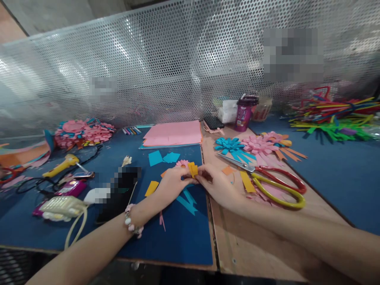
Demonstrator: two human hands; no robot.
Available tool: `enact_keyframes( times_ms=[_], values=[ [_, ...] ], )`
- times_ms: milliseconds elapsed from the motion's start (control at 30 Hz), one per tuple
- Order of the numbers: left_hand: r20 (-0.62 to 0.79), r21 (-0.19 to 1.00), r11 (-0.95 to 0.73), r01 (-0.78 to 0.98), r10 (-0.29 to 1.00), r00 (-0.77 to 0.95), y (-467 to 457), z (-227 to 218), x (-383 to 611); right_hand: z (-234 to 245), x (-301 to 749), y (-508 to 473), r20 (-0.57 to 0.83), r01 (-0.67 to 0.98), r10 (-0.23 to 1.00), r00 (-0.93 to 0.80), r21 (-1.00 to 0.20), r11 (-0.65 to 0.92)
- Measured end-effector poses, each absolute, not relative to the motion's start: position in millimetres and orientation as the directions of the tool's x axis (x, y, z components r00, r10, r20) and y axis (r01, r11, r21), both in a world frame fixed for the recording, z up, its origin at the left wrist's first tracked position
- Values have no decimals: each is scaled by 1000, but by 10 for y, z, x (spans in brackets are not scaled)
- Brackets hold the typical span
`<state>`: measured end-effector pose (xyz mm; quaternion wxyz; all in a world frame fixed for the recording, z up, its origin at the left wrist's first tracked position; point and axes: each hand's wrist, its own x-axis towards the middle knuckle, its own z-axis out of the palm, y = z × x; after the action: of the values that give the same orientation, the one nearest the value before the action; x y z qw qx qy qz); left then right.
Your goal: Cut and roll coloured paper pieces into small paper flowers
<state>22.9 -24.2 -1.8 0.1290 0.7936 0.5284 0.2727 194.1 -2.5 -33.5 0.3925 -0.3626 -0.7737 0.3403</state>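
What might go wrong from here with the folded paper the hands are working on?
1. The orange paper piece is pinched only at the fingertips of the left hand and right hand, so it may slip or unfold.
2. The scissors lie close beside the right hand; a sideways move might catch the blades.

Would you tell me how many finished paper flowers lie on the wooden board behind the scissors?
3: a blue flower on the left, a pink flower in the middle, a pink-and-orange flower on the right. Pink paper under the scissors may be another.
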Motion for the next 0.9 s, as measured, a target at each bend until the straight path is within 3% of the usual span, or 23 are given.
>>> enact_keyframes(
  times_ms=[200,533,733,900],
  values=[
    [279,635,-358,685,933,229,-256,-8,235,-317,1947,-34,326,293,853,-406,-839,460],
    [306,577,-387,720,919,248,-251,-34,231,-307,1950,-11,270,315,862,-429,-849,423],
    [294,578,-373,725,925,241,-275,-18,239,-283,1936,-43,245,203,865,-438,-910,360],
    [338,448,-389,805,907,251,-304,6,262,-233,1939,-91,312,184,854,-417,-891,415]
  ],
)
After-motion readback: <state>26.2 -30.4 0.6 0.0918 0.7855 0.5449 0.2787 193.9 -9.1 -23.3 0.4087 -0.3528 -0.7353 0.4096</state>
